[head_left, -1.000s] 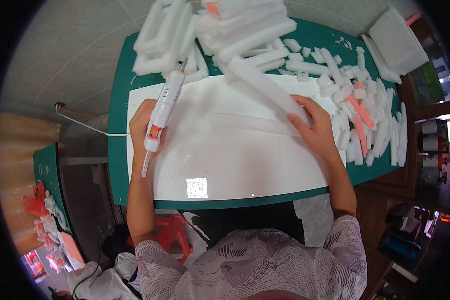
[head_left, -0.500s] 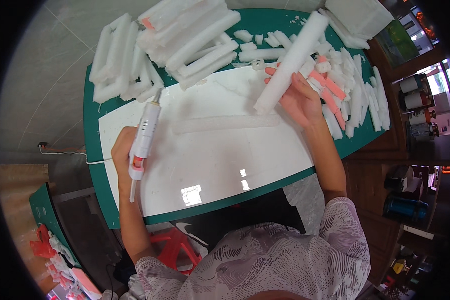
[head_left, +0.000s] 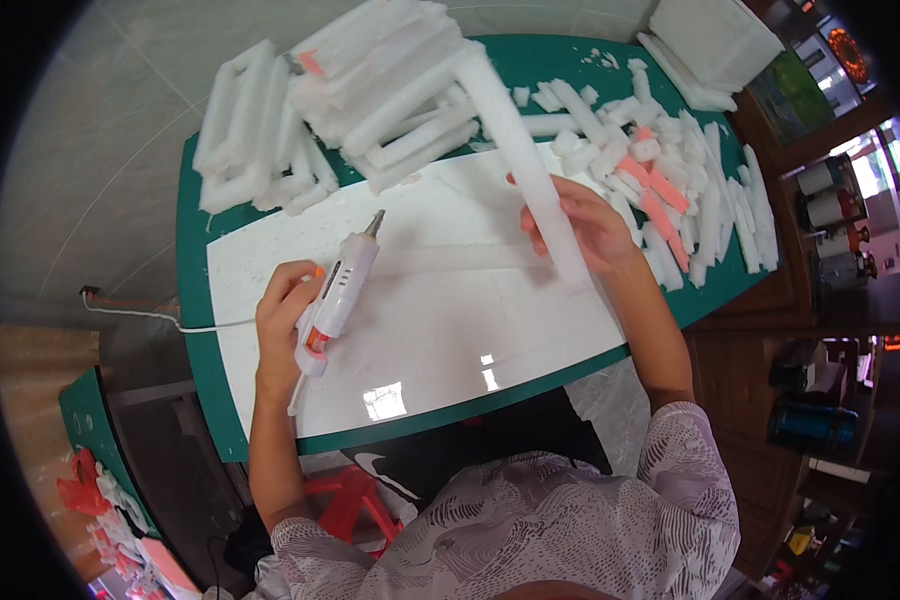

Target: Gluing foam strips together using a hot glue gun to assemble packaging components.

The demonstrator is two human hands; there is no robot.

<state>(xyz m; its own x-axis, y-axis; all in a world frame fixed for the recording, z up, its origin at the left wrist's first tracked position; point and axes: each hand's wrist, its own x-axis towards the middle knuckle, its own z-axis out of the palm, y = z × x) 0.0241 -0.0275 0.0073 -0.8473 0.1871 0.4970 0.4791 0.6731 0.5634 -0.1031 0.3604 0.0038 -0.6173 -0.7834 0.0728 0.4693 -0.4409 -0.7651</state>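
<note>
My left hand point(head_left: 286, 318) is closed around the handle of a white hot glue gun point(head_left: 344, 284), its metal nozzle pointing away from me over the white board point(head_left: 440, 340). A clear glue stick trails from the gun's back end. In my right hand point(head_left: 595, 228) is a long white foam strip point(head_left: 523, 150), gripped near its lower end and slanting up to the left. Its far end overlaps the foam stack in view. Another foam strip point(head_left: 450, 257) lies flat on the board between my hands, faint against the white.
Rectangular foam frames point(head_left: 238, 125) and a stack of foam pieces point(head_left: 385, 90) stand at the back left of the green table point(head_left: 198, 400). Loose white and pink foam offcuts point(head_left: 660, 190) pile up at the right. A white cord point(head_left: 210, 327) runs in from the left.
The foam strip in my right hand has swung from leaning right to leaning left. My left hand has brought the glue gun rightward, its nozzle now tilted further right.
</note>
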